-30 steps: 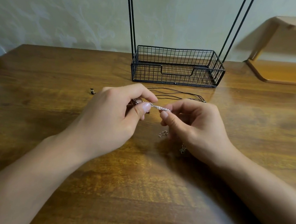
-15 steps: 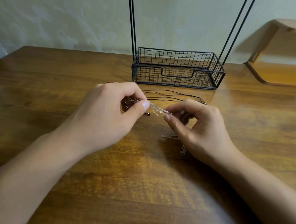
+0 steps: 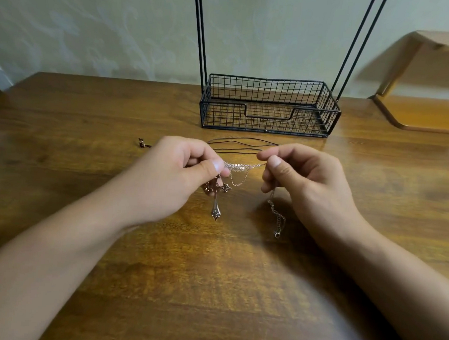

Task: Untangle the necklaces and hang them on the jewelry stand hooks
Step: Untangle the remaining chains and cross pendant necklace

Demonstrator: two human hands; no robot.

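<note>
A thin silver chain necklace (image 3: 240, 168) stretches between my two hands above the wooden table (image 3: 211, 274). My left hand (image 3: 176, 172) pinches one end of it between thumb and forefinger, and a dark cross pendant (image 3: 216, 195) hangs just below that pinch. My right hand (image 3: 304, 180) pinches the other end; the clasp end of the chain (image 3: 277, 217) dangles under it. A black cord necklace (image 3: 242, 146) lies on the table behind my hands. The black wire jewelry stand (image 3: 269, 107) is at the back; its uprights run out of the top of the frame, and its hooks are out of view.
A small dark bead end of the cord (image 3: 142, 143) lies left of my left hand. A light wooden shelf (image 3: 426, 114) stands at the back right. A pale wall closes off the far side of the table.
My hands have drawn apart, so a longer stretch of chain shows between them. The cross pendant and the clasp end now hang in plain view below my hands.
</note>
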